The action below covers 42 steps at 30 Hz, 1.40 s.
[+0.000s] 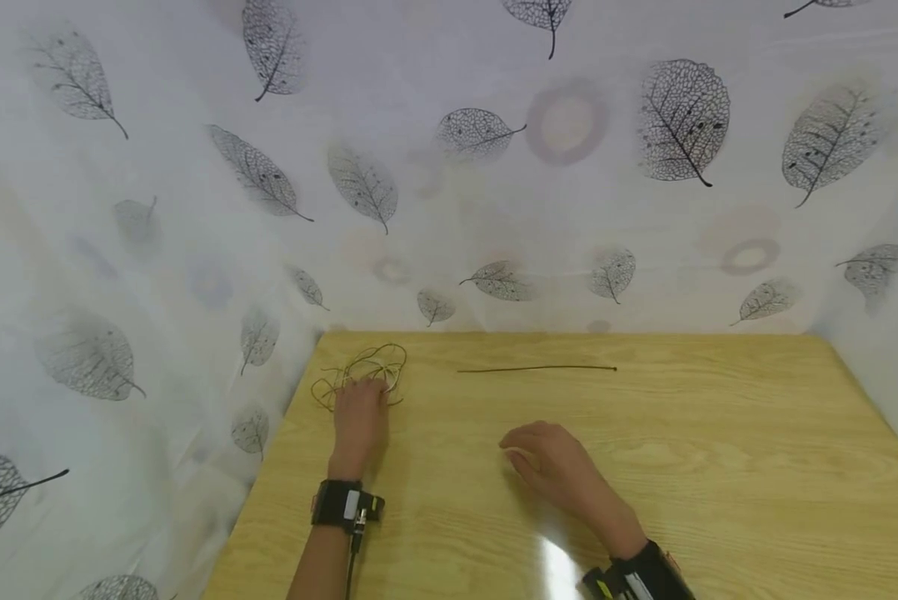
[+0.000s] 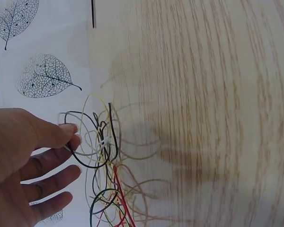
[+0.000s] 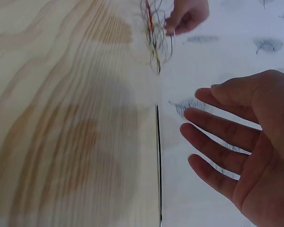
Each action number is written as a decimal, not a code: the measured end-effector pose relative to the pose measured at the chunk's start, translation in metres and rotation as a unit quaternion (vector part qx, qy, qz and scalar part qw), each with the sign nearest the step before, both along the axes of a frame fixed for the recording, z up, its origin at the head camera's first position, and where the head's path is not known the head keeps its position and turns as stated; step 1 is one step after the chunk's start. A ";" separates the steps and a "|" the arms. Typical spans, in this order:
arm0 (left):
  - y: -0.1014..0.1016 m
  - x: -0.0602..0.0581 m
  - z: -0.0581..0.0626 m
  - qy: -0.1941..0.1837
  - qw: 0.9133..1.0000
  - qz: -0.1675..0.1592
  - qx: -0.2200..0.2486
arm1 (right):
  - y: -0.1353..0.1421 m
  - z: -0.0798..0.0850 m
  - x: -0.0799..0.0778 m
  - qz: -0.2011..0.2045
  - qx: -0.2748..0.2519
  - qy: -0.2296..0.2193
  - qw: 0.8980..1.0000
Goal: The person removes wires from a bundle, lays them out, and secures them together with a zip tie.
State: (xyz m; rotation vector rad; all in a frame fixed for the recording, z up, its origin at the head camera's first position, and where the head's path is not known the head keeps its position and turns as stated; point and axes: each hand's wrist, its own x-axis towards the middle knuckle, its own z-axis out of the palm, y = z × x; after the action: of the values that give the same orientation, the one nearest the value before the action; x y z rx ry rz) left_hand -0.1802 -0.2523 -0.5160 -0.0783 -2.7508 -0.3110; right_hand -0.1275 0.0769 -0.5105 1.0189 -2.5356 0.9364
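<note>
"One light pinch; why so delicate?"

"Thin strands likely call for it: the left hand holds the tangled wires between thumb and forefinger, over at the far-left corner of the table."

"And the right hand?"

"Fingers loosely extended, holding nothing. The single dark strand lies nearly straight by the back edge, perhaps kept apart to avoid snagging."

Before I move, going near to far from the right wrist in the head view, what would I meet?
Black wrist device → right hand → single thin dark strand lying crosswise → leaf-patterned backdrop.
</note>
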 end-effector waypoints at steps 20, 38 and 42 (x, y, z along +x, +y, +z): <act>0.016 0.008 0.032 0.044 0.983 -0.068 0.162 | -0.101 0.034 -0.046 0.083 0.074 -0.114 0.987; 0.012 0.008 0.037 0.106 0.953 -0.103 0.265 | -0.139 0.010 -0.069 0.049 -0.024 -0.203 0.978; 0.002 0.007 0.039 0.145 0.952 -0.085 0.257 | -0.136 0.012 -0.070 0.019 -0.011 -0.156 0.988</act>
State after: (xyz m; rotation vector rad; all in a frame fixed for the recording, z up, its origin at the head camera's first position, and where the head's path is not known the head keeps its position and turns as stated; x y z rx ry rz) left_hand -0.1731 -0.2502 -0.4768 -0.2050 -2.2954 -0.9673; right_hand -0.1974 -0.0590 -0.4990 0.9841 -2.7555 1.2155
